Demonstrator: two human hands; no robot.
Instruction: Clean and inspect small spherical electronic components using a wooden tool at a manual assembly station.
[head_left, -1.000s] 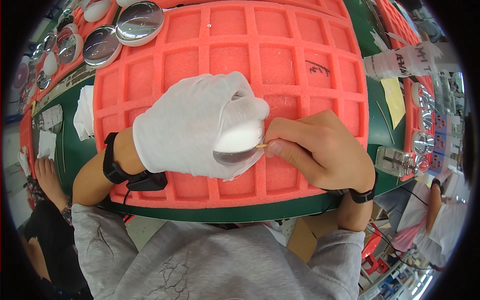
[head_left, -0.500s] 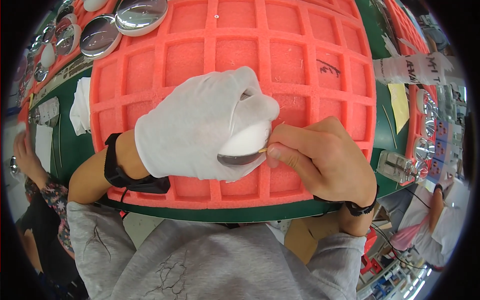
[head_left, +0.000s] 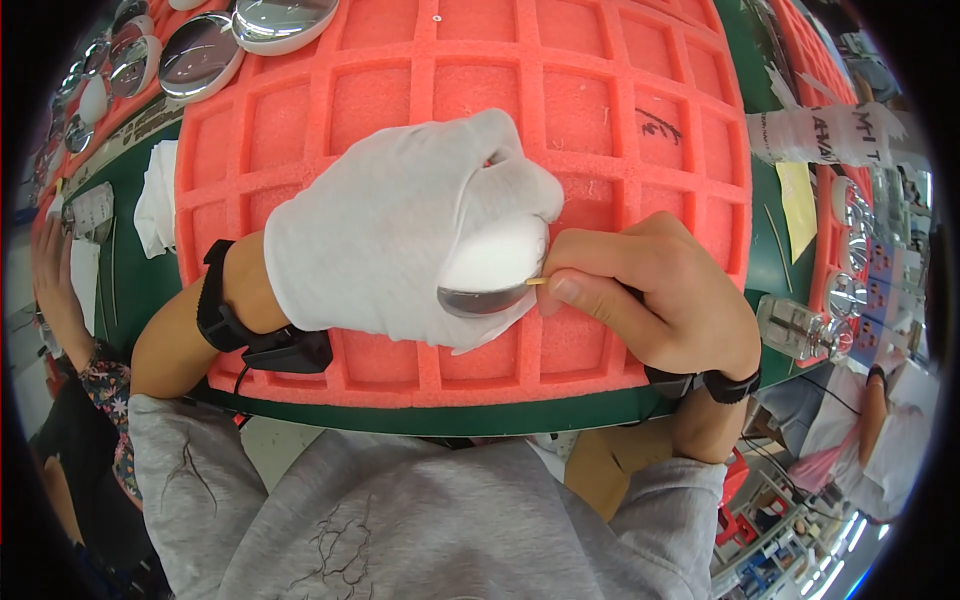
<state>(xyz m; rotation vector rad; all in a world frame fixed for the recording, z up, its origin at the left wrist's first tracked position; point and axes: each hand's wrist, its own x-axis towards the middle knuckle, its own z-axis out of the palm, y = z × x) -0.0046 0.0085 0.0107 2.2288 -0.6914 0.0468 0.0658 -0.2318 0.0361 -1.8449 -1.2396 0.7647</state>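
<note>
My left hand (head_left: 385, 225), in a white glove, is closed round a thick round lens (head_left: 492, 255). The lens is tilted, with its frosted white side up and a strip of its dark glossy face toward me. My bare right hand (head_left: 665, 300) pinches a thin, pale wooden-looking stick (head_left: 537, 281). The stick's tip meets the lens at the right, where the white side borders the dark face. Most of the stick is hidden in my fingers. Both hands are above a pink foam tray (head_left: 420, 125) with square pockets.
Large lenses (head_left: 200, 58) lie at the tray's far left corner. A crumpled white cloth (head_left: 157, 205) sits left of the tray. On the right are a clear glass bottle (head_left: 790, 328), a yellow paper (head_left: 797, 215) and a plastic-wrapped roll (head_left: 825, 135). A co-worker's hand (head_left: 58, 290) is at far left.
Both my hands and the lens have shifted slightly away from me, and the lens's tilt differs a little. The stick stays at its edge. The co-worker's hand at left has moved farther forward.
</note>
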